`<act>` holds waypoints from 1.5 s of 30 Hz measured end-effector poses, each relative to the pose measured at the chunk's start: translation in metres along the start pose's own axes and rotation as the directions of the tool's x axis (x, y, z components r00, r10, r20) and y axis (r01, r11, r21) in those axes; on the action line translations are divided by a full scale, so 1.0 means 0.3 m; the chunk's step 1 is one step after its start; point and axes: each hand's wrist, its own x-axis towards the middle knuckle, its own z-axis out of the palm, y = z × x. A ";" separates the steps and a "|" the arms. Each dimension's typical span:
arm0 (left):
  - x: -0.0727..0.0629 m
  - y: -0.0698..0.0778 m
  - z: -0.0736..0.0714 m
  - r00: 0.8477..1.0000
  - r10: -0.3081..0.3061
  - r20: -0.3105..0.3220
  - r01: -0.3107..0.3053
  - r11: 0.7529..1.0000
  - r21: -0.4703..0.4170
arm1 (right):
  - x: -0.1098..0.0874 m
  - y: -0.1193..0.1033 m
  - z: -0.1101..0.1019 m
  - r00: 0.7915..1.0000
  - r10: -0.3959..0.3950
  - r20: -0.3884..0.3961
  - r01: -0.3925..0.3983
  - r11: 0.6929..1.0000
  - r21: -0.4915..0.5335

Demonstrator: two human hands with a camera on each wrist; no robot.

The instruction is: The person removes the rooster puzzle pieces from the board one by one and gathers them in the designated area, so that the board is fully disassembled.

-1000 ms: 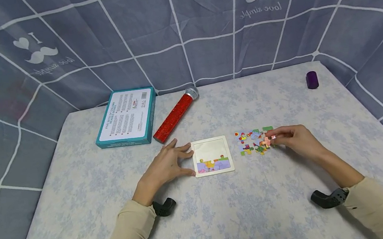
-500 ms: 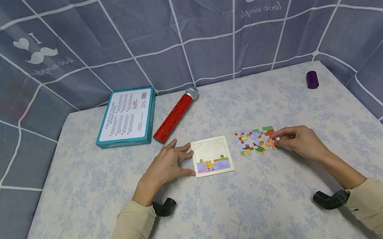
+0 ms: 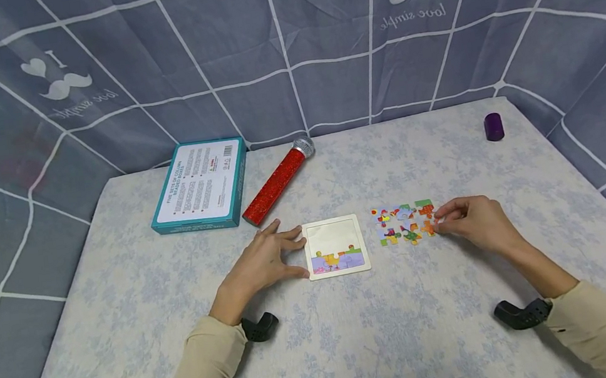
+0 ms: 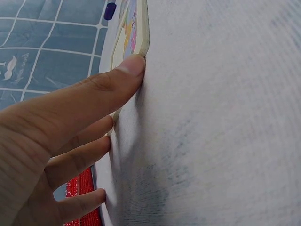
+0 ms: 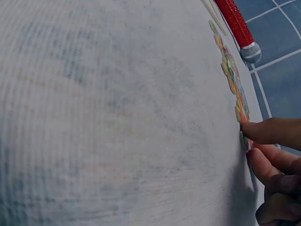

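Head view: your right hand (image 3: 477,224) pinches a small piece (image 3: 437,220), the loose puzzle pieces (image 3: 411,234) lying between it and the frame (image 3: 334,235) your left hand (image 3: 259,260), fingers spread, touches.

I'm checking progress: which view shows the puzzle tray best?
The head view: the puzzle tray faces up nearly whole, its pieces visible. The left wrist view shows it slanted and cut off; the right wrist view, only a sliver.

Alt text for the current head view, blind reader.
A person's left hand touches a partly filled puzzle frame while the right hand is at the right end of loose puzzle pieces, seemingly pinching one. Farther back on the patterned tablecloth are a teal box, red microphone and purple cylinder.
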 end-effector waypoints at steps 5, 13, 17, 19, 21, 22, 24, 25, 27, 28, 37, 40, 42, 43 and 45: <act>0.003 0.000 -0.001 1.000 0.004 -0.001 -0.004 1.000 0.006 | -0.002 0.004 0.001 1.000 -0.004 0.001 0.004 1.000 -0.011; 0.001 -0.002 0.000 1.000 0.003 0.002 -0.003 1.000 0.004 | 0.004 0.001 -0.010 1.000 -0.001 0.013 0.001 1.000 -0.023; 0.000 -0.002 0.001 1.000 -0.001 0.003 0.001 1.000 0.005 | 0.006 -0.009 -0.009 1.000 -0.029 -0.009 0.028 0.999 -0.016; 0.000 -0.001 0.000 1.000 -0.005 0.005 0.005 1.000 0.005 | 0.007 -0.017 -0.004 0.999 -0.043 -0.014 0.043 0.999 -0.004; -0.001 -0.001 0.000 1.000 -0.006 0.006 0.006 1.000 0.003 | 0.009 -0.027 0.004 0.998 -0.056 -0.014 0.057 0.998 0.011; -0.001 0.000 0.000 1.000 -0.004 0.007 0.004 1.000 0.002 | 0.009 -0.033 0.008 0.998 -0.061 -0.013 0.061 0.998 0.021; 0.000 0.000 0.001 1.000 -0.001 0.007 0.001 1.000 0.004 | 0.012 -0.048 0.020 0.997 -0.071 -0.012 0.071 0.997 0.040; 0.000 -0.001 0.001 1.000 0.001 0.007 -0.001 1.000 0.006 | 0.014 -0.058 0.028 0.997 -0.075 -0.007 0.075 0.996 0.054; 0.000 -0.001 0.001 1.000 0.001 0.006 -0.001 1.000 0.008 | 0.022 -0.078 0.048 0.996 -0.086 0.001 0.085 0.993 0.076; 0.000 -0.001 0.001 1.000 0.000 0.006 0.000 1.000 0.010 | 0.027 -0.091 0.060 0.996 -0.090 0.005 0.090 0.992 0.085; 0.003 -0.001 0.004 1.000 -0.003 0.007 0.003 1.000 0.003 | 0.049 -0.234 0.206 0.984 -0.175 0.044 0.165 0.971 0.171; 0.003 -0.001 0.004 1.000 -0.010 0.005 0.010 1.000 0.007 | 0.049 -0.291 0.251 0.970 -0.236 0.058 0.223 0.959 0.173; 0.003 -0.001 0.003 1.000 -0.014 0.005 0.014 1.000 0.007 | 0.049 -0.325 0.279 0.958 -0.275 0.077 0.259 0.951 0.171; 0.003 -0.001 0.003 1.000 -0.014 0.005 0.014 1.000 0.007 | 0.048 -0.339 0.291 0.954 -0.287 0.089 0.269 0.947 0.173; 0.003 -0.002 0.004 1.000 -0.013 0.007 0.013 1.000 0.007 | 0.045 -0.362 0.314 0.943 -0.313 0.117 0.289 0.940 0.181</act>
